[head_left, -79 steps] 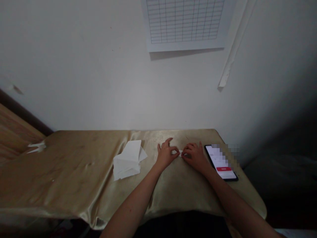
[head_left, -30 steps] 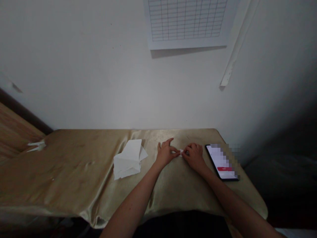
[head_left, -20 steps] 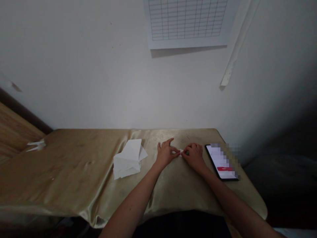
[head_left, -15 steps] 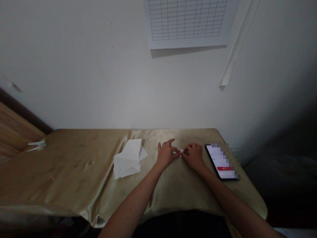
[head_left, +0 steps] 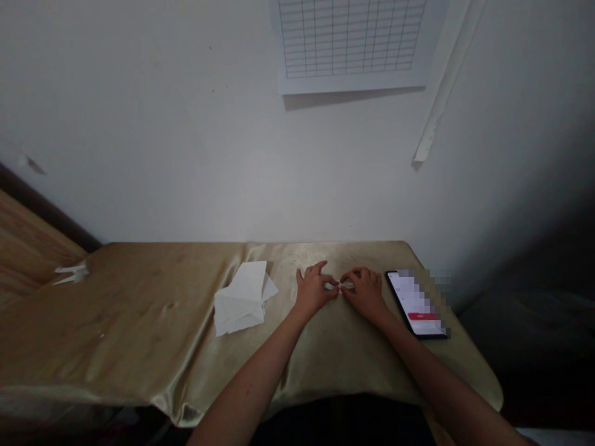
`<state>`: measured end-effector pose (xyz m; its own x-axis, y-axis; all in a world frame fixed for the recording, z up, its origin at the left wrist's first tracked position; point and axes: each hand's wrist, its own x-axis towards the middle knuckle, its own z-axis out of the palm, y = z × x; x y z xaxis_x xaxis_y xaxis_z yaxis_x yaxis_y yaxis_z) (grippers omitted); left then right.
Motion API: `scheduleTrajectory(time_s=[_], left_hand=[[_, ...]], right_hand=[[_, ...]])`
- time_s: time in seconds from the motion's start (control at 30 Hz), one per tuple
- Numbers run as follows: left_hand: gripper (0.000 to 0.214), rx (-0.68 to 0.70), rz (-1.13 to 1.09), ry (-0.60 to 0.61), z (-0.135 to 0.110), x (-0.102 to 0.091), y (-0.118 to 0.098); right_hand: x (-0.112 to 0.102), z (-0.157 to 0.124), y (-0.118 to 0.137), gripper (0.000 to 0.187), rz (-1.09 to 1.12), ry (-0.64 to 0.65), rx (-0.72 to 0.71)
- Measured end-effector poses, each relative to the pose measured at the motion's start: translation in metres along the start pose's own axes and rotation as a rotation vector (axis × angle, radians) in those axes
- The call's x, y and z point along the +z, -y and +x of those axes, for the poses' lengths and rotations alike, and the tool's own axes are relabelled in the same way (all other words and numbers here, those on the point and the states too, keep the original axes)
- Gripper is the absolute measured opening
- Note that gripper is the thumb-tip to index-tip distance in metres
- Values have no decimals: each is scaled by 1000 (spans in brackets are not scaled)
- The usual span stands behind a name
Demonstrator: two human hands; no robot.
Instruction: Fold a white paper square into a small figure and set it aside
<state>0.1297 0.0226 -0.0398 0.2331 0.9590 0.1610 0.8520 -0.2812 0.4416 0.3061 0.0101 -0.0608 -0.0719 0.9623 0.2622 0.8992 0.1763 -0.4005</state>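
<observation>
Nearest the camera, both bare forearms reach forward over the table edge. The left hand (head_left: 312, 291) and right hand (head_left: 367, 291) rest on the gold satin cloth (head_left: 139, 322), fingertips meeting. Each hand pinches one end of a small white paper piece (head_left: 343, 284), thumb and forefinger closed on it, the other fingers loosely curled. The piece lies low over the cloth, midway between the hands.

Change noted: against the view half a second ago, the fingertips sit closer together and less of the paper piece shows between them. It appears to be pressed or rolled tighter.

Just right of the right hand lies a smartphone (head_left: 417, 303), screen lit. Left of the left hand sits a loose stack of white sheets (head_left: 242, 297), untouched. Further left, a white scrap (head_left: 69, 274). On the wall beyond hangs a grid chart (head_left: 348, 43).
</observation>
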Motion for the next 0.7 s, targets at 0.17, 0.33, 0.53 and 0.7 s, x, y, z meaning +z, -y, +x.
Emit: scheduleTrajectory(time_s=[0.17, 0.33, 0.53, 0.7], left_hand=[[19, -5, 1, 12, -1, -1, 0], [20, -18, 12, 43, -1, -5, 4], [23, -4, 24, 84, 0, -9, 9], [23, 1, 16, 118, 1, -11, 12]], right_hand=[[-1, 3, -3, 23, 14, 72, -14], [-1, 6, -9, 28, 53, 117, -31], [-2, 8, -13, 33, 91, 127, -60], [-4, 8, -17, 37, 89, 132, -88]])
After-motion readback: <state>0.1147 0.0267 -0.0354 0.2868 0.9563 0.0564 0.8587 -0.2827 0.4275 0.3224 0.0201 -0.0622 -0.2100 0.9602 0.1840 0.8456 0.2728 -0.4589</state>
